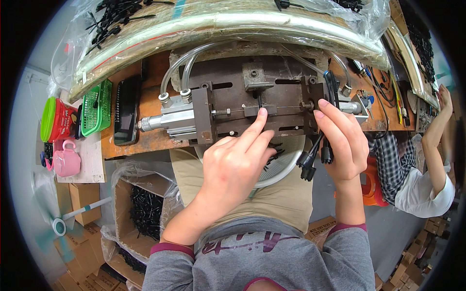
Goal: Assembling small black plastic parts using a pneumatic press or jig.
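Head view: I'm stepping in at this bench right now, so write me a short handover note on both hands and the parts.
Left hand: index fingertip pressed on a small black part at the middle of the metal jig; holds nothing else that shows.
Right hand: gripping a black cable with plug ends hanging below, fingertips at the jig's right block.
Pneumatic cylinder sits on the jig's left.
White basket on the lap holds black parts; open box of more at lower left.
Done: part seated, by the look. Left: cannot tell how many.

Dull dark steel fixture (272, 104), shiny aluminium cylinder (170, 119), clear glossy plastic tubes (182, 65), worn wooden bench (155, 138)
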The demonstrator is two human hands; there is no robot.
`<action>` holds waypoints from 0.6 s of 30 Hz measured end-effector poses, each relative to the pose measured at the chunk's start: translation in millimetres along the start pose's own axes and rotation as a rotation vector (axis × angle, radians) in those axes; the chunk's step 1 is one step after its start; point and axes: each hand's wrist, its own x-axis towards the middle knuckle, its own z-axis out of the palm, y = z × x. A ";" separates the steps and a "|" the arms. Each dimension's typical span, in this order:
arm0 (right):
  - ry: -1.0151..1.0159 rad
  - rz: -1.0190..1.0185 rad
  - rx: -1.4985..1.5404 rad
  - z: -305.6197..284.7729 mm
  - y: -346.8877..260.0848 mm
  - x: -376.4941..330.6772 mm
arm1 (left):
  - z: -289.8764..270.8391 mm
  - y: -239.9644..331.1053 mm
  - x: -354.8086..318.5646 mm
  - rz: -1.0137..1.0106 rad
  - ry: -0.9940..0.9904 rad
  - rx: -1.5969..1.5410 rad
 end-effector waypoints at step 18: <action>0.049 0.243 0.028 8.0 -15.5 -5.2 | -17.2 4.4 -18.0 -0.106 0.103 -0.500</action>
